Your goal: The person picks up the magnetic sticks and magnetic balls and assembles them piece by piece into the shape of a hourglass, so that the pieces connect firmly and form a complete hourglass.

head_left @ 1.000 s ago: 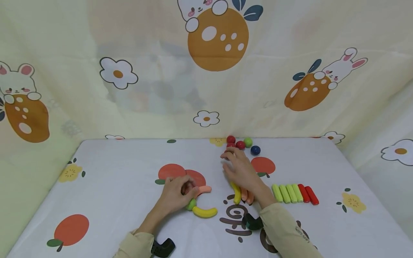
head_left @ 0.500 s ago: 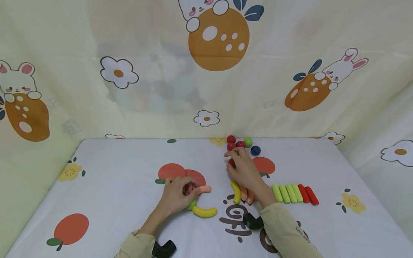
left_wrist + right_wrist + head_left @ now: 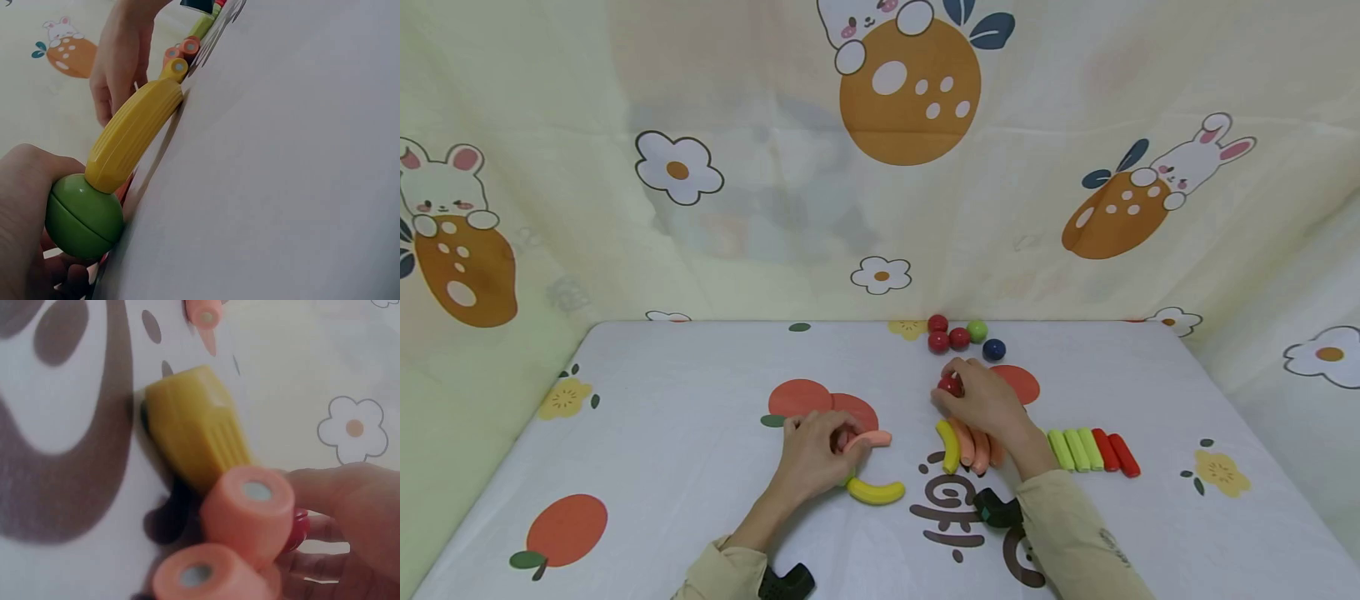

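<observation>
Red ball (image 3: 950,385), drawn farther from the other red balls (image 3: 938,342) than a second ago, is pinched by the fingertips of the right hand (image 3: 985,404). A yellow stick (image 3: 876,492) is pointed rightward, its long axis nearly crosswise, outside the left hand (image 3: 814,450), whose fingers are curled round the adjoining green ball (image 3: 84,215).

Backdrop cloth (image 3: 760,250), pale cream, beyond the right hand (image 3: 988,404); prints: rabbits (image 3: 1198,162), orange-brown fruit (image 3: 910,117), outlined flowers (image 3: 658,162). Side cloth (image 3: 445,408), left of the left hand (image 3: 812,450), similarly printed. Tablecloth (image 3: 670,475), white, beneath both hands; prints: red fruit (image 3: 568,529), yellow blossoms (image 3: 565,402), brown lettering (image 3: 952,542). Light: soft, diffuse.
</observation>
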The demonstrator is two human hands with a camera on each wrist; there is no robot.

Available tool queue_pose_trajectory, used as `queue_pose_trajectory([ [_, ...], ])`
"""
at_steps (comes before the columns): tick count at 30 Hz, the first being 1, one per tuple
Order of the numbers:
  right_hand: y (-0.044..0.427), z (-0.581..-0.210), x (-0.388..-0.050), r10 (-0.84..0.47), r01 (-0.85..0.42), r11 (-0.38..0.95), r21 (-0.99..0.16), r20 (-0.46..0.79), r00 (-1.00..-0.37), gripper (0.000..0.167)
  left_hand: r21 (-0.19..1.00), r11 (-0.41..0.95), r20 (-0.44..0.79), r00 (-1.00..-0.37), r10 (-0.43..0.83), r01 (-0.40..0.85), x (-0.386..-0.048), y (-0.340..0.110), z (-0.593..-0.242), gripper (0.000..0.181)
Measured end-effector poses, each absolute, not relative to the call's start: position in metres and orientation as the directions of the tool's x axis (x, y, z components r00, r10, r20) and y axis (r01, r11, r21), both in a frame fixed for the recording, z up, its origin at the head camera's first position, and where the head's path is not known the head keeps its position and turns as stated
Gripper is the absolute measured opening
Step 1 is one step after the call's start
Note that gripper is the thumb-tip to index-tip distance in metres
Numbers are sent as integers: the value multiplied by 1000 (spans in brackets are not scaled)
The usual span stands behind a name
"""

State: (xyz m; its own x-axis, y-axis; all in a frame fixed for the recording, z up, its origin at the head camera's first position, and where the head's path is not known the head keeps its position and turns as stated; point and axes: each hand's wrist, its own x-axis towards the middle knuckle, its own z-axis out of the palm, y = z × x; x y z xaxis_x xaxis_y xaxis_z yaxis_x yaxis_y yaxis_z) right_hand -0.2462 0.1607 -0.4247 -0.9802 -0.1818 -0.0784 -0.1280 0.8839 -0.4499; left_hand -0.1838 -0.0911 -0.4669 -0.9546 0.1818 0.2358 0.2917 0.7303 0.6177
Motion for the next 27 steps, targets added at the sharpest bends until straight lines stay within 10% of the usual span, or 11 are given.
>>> queue_pose_trajectory([
  [27,154,-421,-240,-263,-193,802,-565,-44,-964,29,705,616,317,-933,168,350,-184,-95,-473,11],
])
